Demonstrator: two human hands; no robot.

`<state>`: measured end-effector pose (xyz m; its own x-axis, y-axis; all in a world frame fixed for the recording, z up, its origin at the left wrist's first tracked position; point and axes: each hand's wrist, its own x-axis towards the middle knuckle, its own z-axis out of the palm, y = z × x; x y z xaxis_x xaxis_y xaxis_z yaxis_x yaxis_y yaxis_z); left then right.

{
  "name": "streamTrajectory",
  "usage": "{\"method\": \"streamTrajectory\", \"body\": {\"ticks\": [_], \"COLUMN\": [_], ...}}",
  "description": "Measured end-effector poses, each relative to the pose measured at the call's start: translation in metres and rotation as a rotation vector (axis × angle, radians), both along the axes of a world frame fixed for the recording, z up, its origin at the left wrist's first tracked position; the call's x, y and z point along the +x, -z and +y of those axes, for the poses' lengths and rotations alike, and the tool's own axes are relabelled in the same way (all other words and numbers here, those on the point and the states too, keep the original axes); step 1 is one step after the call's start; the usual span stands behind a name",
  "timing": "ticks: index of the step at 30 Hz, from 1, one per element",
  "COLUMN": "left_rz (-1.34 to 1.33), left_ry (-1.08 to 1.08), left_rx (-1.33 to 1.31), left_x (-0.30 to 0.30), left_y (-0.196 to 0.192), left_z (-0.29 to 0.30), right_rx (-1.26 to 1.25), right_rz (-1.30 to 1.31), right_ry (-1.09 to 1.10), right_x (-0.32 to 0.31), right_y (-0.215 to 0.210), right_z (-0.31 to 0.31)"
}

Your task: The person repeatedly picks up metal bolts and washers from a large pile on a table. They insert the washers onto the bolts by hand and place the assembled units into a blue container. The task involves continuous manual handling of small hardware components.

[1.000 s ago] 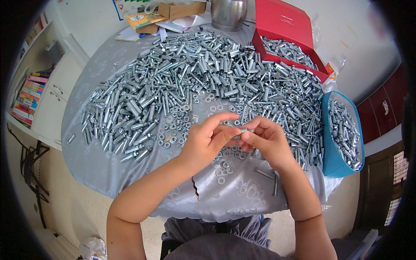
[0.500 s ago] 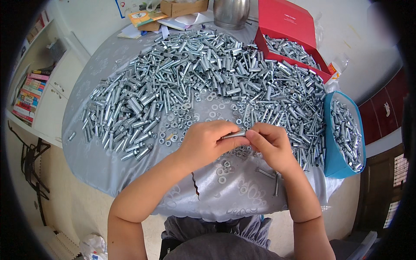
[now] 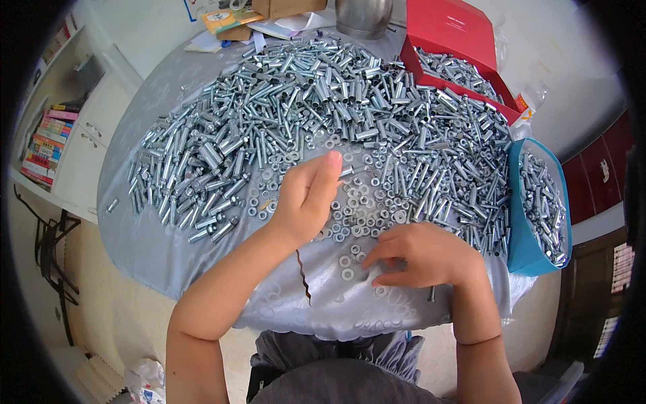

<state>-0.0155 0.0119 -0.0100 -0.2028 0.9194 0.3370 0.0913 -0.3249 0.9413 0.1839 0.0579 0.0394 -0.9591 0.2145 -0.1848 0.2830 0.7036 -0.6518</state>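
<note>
My left hand (image 3: 308,198) is closed over the middle of the table, thumb uppermost. A shiny bolt (image 3: 346,172) pokes out past its fingers on the right; the rest of it is hidden by the hand. My right hand (image 3: 425,256) hovers low over the near tablecloth, palm down, thumb and forefinger apart with nothing seen between them. Just left of its fingertips lie a few flat washers (image 3: 347,274). Between the hands spreads a patch of loose nuts and washers (image 3: 367,214). A bolt end (image 3: 431,294) shows under the right wrist.
A large heap of metal sleeves and bolts (image 3: 316,87) arcs across the grey tablecloth (image 3: 145,249). At the right stand a red box (image 3: 464,87) and a blue fabric bin (image 3: 521,236), both filled with metal parts. A metal pot (image 3: 363,17) and papers sit at the back.
My hands have parted. The left has drawn slightly left and up with the bolt; the right has let go of it and moved down toward the loose washers, fingers spreading.
</note>
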Motion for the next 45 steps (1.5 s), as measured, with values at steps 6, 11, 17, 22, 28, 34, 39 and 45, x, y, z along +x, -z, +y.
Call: {"method": "streamTrajectory", "body": {"ticks": [6, 11, 17, 22, 28, 34, 39, 45], "left_rz": [-0.103, -0.022, 0.008, 0.026, 0.064, 0.041, 0.070, 0.067], "left_ry": [-0.027, -0.059, -0.004, 0.013, 0.025, 0.044, 0.033, 0.030], "left_rx": [-0.026, -0.058, -0.060, -0.047, -0.018, -0.025, -0.040, -0.064], "left_x": [0.002, 0.001, 0.003, 0.002, 0.002, 0.002, 0.002, 0.002], "left_y": [-0.003, -0.002, 0.003, 0.004, 0.004, 0.007, 0.005, 0.005], "left_z": [0.003, 0.002, 0.002, 0.002, 0.003, 0.004, 0.004, 0.004], "right_rx": [0.079, 0.049, 0.067, 0.097, 0.161, 0.256, 0.297, 0.340], "right_rz": [-0.143, -0.137, -0.112, 0.007, 0.027, 0.058, 0.039, 0.076], "right_ry": [0.040, -0.046, -0.054, -0.024, 0.013, 0.042, 0.067, 0.075], "right_x": [0.009, 0.008, 0.009, 0.008, 0.006, 0.004, 0.004, 0.005], "right_y": [-0.003, 0.001, 0.006, 0.009, 0.007, 0.010, 0.011, 0.013], "right_z": [-0.016, -0.016, -0.015, -0.013, -0.015, -0.017, -0.021, -0.023]}}
